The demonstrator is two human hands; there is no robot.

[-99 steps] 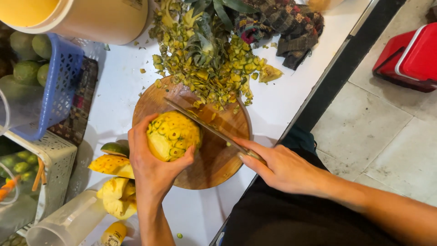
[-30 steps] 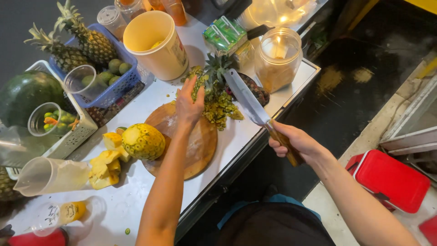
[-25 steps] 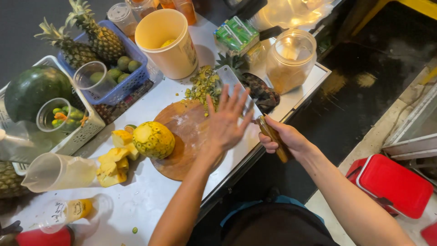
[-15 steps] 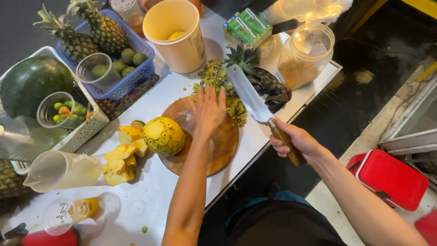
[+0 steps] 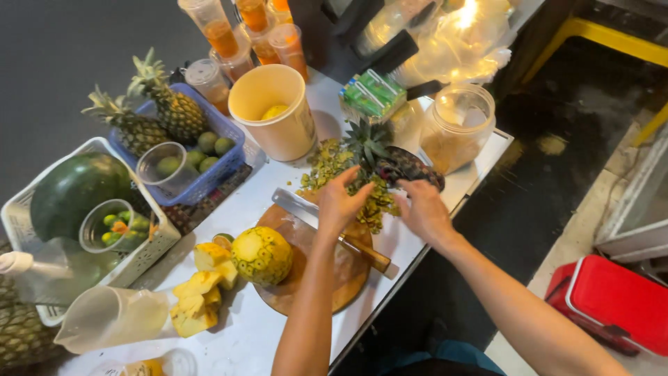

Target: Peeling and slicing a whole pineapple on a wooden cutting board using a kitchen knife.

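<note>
White counter (image 5: 250, 327) of a fruit stall is filling the lower left of the view, and a round wooden cutting board (image 5: 327, 278) is lying on it near the front edge; I am taking this board as the landmark. On the left part of the board a peeled pineapble is not the word, a peeled pineapple (image 5: 262, 255) is sitting upright, probably kept there so it is ready for slicing. Just left of the board, yellow pineapple pieces (image 5: 198, 292) are lying in a small heap, and further left a clear plastic jug (image 5: 111, 317) is lying on its side.

Across the far part of the board a large knife (image 5: 327, 226) is resting, with the blade to the left and the wooden handle to the right; no hand is gripping it, so both hands are free. The left hand (image 5: 342, 202) is reaching over the blade with fingers loosely curled and partly open, touching the pile of peel scraps (image 5: 334, 167) just behind the board. The right hand (image 5: 423, 209) is at the same pile, beside the cut-off pineapple crown (image 5: 369, 143); its fingers are bent down into the scraps, and I cannot tell if they are holding something.

Behind the pile a cream bucket (image 5: 275, 115) is standing, and right of it a glass jar (image 5: 456, 129). Far left of the board, a blue basket (image 5: 223, 150) is keeping whole pineapples (image 5: 149, 115) and green fruits together, and a white basket (image 5: 149, 244) is holding a watermelon (image 5: 73, 191).
</note>
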